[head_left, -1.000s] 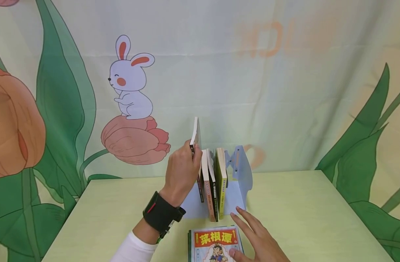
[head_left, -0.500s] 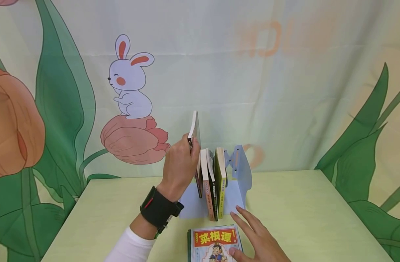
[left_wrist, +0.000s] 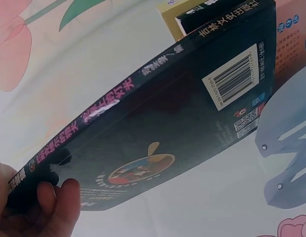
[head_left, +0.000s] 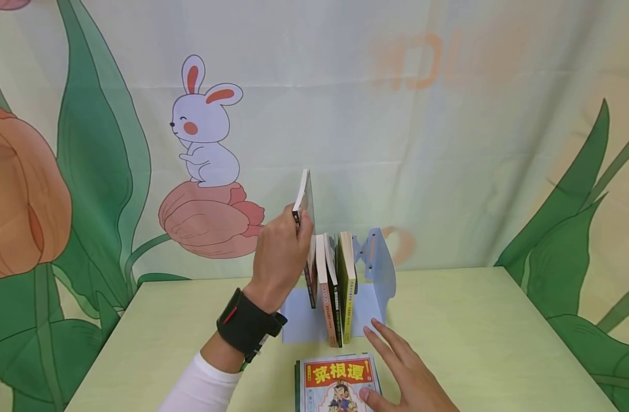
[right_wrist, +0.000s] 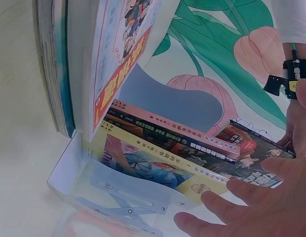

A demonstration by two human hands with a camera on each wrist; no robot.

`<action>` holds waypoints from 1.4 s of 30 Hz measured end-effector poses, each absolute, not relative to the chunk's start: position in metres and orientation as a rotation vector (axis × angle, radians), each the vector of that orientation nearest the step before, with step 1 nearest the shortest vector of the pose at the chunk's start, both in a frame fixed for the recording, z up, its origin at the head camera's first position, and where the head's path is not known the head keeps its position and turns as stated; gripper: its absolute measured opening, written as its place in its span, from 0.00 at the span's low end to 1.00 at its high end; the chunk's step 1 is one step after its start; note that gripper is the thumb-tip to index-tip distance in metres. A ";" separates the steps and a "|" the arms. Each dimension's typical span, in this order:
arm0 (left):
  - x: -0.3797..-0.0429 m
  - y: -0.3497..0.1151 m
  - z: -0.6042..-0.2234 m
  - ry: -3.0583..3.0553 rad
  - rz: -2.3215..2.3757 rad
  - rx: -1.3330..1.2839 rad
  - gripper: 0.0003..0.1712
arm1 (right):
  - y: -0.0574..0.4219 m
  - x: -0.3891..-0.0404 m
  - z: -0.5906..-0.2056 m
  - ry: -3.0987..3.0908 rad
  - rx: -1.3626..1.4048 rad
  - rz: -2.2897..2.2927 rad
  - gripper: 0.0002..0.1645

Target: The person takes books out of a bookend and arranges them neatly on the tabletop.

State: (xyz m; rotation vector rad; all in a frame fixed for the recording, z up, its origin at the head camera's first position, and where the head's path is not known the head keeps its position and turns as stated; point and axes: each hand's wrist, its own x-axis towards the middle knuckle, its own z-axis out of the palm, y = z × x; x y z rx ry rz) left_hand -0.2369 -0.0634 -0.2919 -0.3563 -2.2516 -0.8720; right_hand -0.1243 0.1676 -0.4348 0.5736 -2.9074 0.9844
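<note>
My left hand (head_left: 280,254) grips a thin black book (left_wrist: 158,113) by its top end, fingers on the cover. The book is tilted, its lower end beside the upright books. A book with a pink spine (head_left: 328,315), one with a black spine (head_left: 337,320) and one with a yellow spine (head_left: 349,315) stand side by side in a blue-grey bookend (head_left: 382,274). My right hand (head_left: 409,375) has its fingers spread at the right edge of a stack of books, topped by one with a red title band (head_left: 340,372).
The pale green table (head_left: 474,337) extends to both sides. The bookend's base (head_left: 299,323) shows left of the upright books. Behind hangs a printed curtain (head_left: 314,114) with a rabbit and tulips.
My left hand has moved up and slightly left, raising the black book a little with it. The right hand, the stack and the other upright books look almost unchanged.
</note>
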 end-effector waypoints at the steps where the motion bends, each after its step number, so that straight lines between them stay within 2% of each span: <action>1: -0.237 -0.063 -0.291 -2.251 -0.872 -0.356 0.16 | 0.167 -0.124 -0.435 -2.907 0.570 0.988 0.47; 42: -0.227 -0.073 -0.264 -2.141 -0.841 -0.352 0.19 | 0.167 -0.127 -0.417 -2.720 0.643 0.923 0.50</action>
